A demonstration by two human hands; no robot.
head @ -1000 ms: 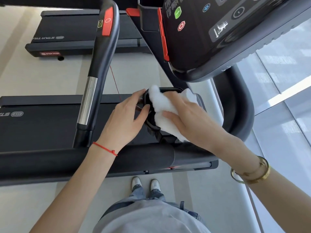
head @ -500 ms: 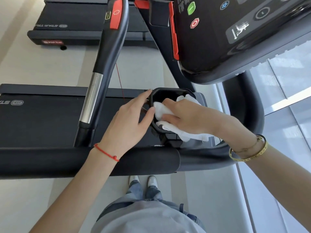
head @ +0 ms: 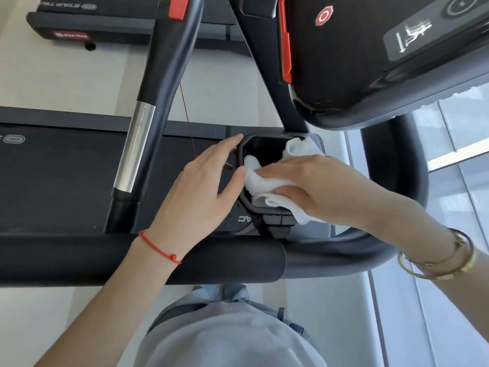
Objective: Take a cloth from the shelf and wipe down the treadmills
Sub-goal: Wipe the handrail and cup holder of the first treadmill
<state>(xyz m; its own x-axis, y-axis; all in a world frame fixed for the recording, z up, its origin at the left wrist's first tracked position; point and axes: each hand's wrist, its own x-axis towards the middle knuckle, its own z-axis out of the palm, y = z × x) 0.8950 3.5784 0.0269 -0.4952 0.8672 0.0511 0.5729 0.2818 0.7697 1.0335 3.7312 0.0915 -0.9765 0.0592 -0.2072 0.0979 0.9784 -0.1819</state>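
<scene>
A white cloth (head: 260, 178) lies over the near rim of the treadmill's black cup holder (head: 264, 135). My right hand (head: 317, 184) comes in from the right and grips the cloth between fingers and thumb, pressing it on the rim. Another fold of the cloth hangs over the holder's right edge. My left hand (head: 201, 186) rests against the holder's left side, with its index finger at the far corner and its thumb at the near rim, fingers fairly straight. The treadmill's belt (head: 53, 176) stretches away to the left.
The black console (head: 357, 62) with its red stop button overhangs the holder at the upper right. A handrail (head: 148, 123) with a silver section crosses on the left, and a padded bar (head: 79, 258) runs along the front. A second treadmill (head: 119, 22) stands beyond. Glass panels (head: 463, 181) line the right.
My right hand has drawn the cloth from over the holder's opening down to its near rim, so the dark inside now shows. My left hand stays on the holder's left side.
</scene>
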